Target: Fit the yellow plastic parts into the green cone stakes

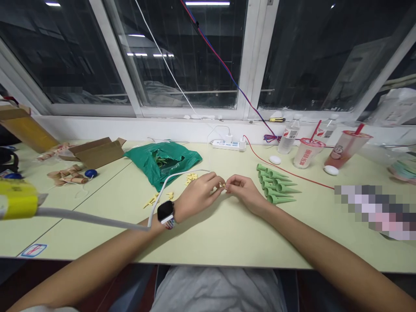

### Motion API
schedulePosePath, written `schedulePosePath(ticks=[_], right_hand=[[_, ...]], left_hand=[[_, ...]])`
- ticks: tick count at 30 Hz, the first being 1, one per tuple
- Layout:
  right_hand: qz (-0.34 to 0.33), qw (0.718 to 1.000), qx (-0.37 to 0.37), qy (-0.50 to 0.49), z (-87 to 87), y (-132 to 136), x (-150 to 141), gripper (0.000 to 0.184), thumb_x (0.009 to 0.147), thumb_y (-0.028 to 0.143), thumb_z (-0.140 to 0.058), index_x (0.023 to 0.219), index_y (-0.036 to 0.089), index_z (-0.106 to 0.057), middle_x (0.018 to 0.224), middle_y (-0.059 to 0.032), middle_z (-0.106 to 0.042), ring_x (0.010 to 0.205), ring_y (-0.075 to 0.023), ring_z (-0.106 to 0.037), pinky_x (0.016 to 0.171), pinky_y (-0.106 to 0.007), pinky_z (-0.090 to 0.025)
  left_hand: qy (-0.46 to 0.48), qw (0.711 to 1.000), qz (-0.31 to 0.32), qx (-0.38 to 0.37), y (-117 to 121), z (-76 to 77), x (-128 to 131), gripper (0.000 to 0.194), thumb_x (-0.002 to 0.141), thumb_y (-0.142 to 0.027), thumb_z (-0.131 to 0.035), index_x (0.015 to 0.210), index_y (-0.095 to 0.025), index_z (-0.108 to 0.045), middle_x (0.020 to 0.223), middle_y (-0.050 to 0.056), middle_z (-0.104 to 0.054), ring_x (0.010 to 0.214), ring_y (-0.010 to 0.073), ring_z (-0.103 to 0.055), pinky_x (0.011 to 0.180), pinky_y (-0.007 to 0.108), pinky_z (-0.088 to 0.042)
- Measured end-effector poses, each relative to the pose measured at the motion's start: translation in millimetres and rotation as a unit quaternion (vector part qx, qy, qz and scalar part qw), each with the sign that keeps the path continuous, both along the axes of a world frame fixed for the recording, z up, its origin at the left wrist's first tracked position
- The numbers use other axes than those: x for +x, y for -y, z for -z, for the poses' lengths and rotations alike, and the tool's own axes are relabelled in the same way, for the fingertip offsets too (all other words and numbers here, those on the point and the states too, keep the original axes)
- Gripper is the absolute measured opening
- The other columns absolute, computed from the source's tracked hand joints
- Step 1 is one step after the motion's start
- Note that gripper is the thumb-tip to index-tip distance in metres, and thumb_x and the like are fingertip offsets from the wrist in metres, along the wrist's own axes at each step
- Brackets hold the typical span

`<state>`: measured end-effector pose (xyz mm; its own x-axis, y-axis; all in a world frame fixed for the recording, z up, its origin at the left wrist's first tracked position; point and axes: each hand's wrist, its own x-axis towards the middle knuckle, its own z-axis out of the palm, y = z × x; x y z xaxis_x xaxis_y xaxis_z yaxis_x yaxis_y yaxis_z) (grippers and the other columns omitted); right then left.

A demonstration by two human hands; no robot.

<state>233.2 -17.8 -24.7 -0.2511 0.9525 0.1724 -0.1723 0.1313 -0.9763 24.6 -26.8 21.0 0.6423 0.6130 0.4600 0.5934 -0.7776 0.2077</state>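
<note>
My left hand (208, 190), with a watch on the wrist, is closed in a pinch over the middle of the table. In its fingertips sits a small yellow piece (223, 185), mostly covered by the fingers. My right hand (243, 190) is pinched from the other side, its fingertips meeting the left ones at that piece. More small yellow pieces lie in a pile (191, 178) behind my left wrist and in a loose group (152, 200) left of it. To the right of my right hand, several green cone-shaped pieces (279, 187) lie in rows, points to the right.
Behind my left hand lies an open green plastic bag (146, 157) with green pieces inside. A grey-white cable (97, 219) crosses over my left forearm. A power strip (227, 145), a water bottle (288, 136) and drink cups (305, 156) stand along the back; cardboard (97, 152) lies left.
</note>
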Motion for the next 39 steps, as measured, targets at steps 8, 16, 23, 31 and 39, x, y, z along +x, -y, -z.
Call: schedulePosePath(ticks=[8, 16, 23, 31, 39], right_hand=[[0.038, 0.997, -0.052, -0.043, -0.9, -12.3, 3.5, 0.023, 0.073, 0.035, -0.084, 0.082, 0.019, -0.071, 0.083, -0.0005, -0.068, 0.077, -0.0151, -0.062, 0.084, -0.033, -0.050], [0.042, 0.957, 0.151, 0.243, -4.5, 4.6, 2.9, 0.036, 0.101, 0.044, -0.053, 0.074, 0.022, -0.048, 0.068, 0.0042, -0.048, 0.067, -0.0141, -0.043, 0.064, -0.029, -0.032], [0.011, 0.985, 0.077, 0.155, 0.5, 11.3, -10.8, 0.051, 0.105, 0.062, -0.042, 0.072, 0.025, -0.039, 0.059, 0.0062, -0.038, 0.054, -0.0131, -0.039, 0.054, -0.029, -0.032], [0.009, 0.996, 0.013, 0.087, 11.8, 5.0, -14.4, 0.064, 0.094, 0.081, -0.051, 0.067, 0.026, -0.032, 0.057, 0.0083, -0.025, 0.047, -0.0095, -0.027, 0.045, -0.028, -0.021], [-0.001, 0.999, -0.031, 0.044, 8.5, 9.4, -17.9, 0.064, 0.089, 0.080, -0.060, 0.068, 0.025, -0.035, 0.058, 0.0096, -0.023, 0.047, -0.0079, -0.025, 0.044, -0.025, -0.019]], left_hand=[[-0.041, 0.996, -0.023, 0.081, -23.4, 2.9, 6.2, 0.022, 0.109, -0.039, -0.054, 0.109, -0.021, -0.067, 0.104, 0.006, -0.065, 0.076, 0.0179, -0.064, 0.063, 0.031, -0.040], [-0.042, 0.999, -0.005, 0.000, -21.6, 17.6, -1.2, 0.027, 0.114, -0.042, -0.041, 0.110, -0.021, -0.058, 0.102, 0.004, -0.069, 0.077, 0.0190, -0.068, 0.067, 0.032, -0.045], [0.021, 1.000, 0.008, 0.005, -23.3, 20.7, -6.0, 0.028, 0.110, -0.041, -0.055, 0.131, -0.022, -0.053, 0.111, 0.003, -0.072, 0.078, 0.0159, -0.071, 0.068, 0.029, -0.049], [-0.009, 0.994, 0.027, 0.106, -20.4, 23.9, -3.0, 0.026, 0.114, -0.035, -0.044, 0.117, -0.019, -0.064, 0.103, 0.006, -0.072, 0.082, 0.0182, -0.072, 0.070, 0.029, -0.050], [-0.066, 0.992, -0.003, 0.105, -19.1, 27.4, -0.3, 0.033, 0.116, -0.032, -0.032, 0.110, -0.017, -0.060, 0.100, 0.007, -0.069, 0.075, 0.0189, -0.068, 0.063, 0.032, -0.046]])
